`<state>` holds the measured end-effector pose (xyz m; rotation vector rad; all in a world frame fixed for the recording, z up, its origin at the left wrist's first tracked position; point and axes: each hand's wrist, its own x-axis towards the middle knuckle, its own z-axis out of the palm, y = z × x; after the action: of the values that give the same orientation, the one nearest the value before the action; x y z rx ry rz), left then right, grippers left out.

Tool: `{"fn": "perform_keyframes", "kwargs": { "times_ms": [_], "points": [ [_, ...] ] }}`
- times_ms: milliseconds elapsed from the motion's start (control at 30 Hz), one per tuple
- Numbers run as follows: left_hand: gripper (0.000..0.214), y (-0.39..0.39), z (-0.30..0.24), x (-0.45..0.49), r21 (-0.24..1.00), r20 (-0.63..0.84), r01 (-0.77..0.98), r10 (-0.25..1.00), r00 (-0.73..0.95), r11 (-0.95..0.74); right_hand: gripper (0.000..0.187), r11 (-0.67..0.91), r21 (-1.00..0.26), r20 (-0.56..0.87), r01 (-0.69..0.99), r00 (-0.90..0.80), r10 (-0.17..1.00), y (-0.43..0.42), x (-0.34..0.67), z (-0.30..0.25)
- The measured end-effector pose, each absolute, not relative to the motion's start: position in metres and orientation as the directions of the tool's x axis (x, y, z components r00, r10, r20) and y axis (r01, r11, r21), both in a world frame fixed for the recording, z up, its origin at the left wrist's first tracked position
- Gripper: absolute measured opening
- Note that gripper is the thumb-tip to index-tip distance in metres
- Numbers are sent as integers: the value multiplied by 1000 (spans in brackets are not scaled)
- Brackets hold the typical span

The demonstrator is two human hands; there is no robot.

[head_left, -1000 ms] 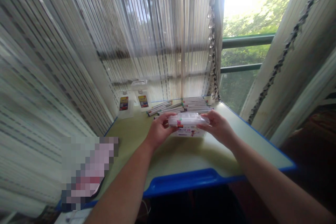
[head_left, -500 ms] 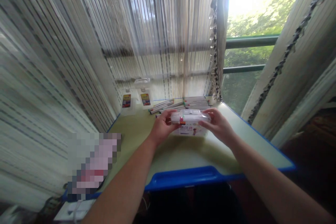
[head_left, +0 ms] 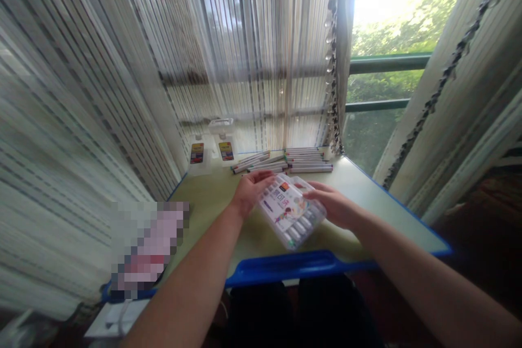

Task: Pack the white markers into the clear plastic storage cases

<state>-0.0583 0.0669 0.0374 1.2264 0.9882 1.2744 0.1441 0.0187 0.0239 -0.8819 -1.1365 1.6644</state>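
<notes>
A clear plastic marker case [head_left: 290,210] with a colourful label and markers inside is tilted toward me over the green desk [head_left: 212,201]. My left hand [head_left: 249,191] grips its far left end, fingers curled on the edge. My right hand [head_left: 332,205] holds its right side, fingers stretched along the case. Loose markers [head_left: 281,161] lie in a row at the desk's far edge, beyond both hands.
Two small bottles [head_left: 210,153] with yellow labels stand at the back left by the sheer curtain [head_left: 228,65]. A blue handle rim [head_left: 285,267] runs along the desk's near edge. A blurred pink patch [head_left: 147,247] lies at the left. An open window [head_left: 383,87] is at right.
The case was held level and edge-on between both hands; now it is turned with its labelled face up toward me and lowered nearer the desk's front.
</notes>
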Motion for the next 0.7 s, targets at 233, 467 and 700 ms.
{"fn": "perform_keyframes", "kwargs": {
  "times_ms": [233, 467, 700],
  "points": [
    [37, 58, 35, -48, 967, -121, -167, 927, 355, 190, 31, -70, -886, 36, -459, -217, 976, 26, 137, 19],
    [22, 63, 37, -54, 944, -241, -172, 944, 225, 282, 21, -69, -906, -27, -417, -105, 994, 42, 142, 10],
    [20, 64, 38, -60, 910, -312, -148, 875, 370, 387, 21, -104, -912, -97, -397, -37, 995, 50, 152, 9]
  ]
}}
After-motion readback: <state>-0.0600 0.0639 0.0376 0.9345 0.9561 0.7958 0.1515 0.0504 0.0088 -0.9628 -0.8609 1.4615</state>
